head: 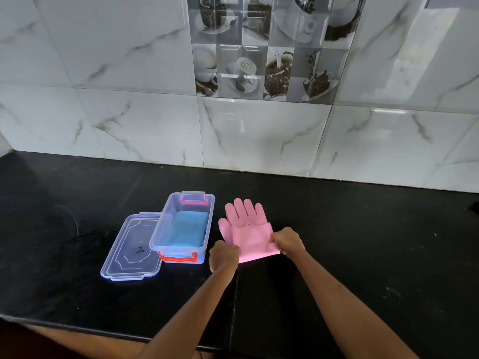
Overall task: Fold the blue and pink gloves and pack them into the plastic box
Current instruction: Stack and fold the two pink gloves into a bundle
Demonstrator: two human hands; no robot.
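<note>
A pink glove (245,222) lies on the black counter with its fingers pointing away from me and its cuff part folded up over the palm. My left hand (223,255) pinches the near left edge of the fold. My right hand (287,240) grips the fold's right edge. To the left stands the clear plastic box (166,237) with red handles, its top off. A folded blue glove (188,231) lies inside it.
The box's clear lid (131,248) lies flat on the counter, touching the box's left side. The black counter (363,255) runs back to a tiled marble-pattern wall (259,136). The counter's front edge is just below my forearms.
</note>
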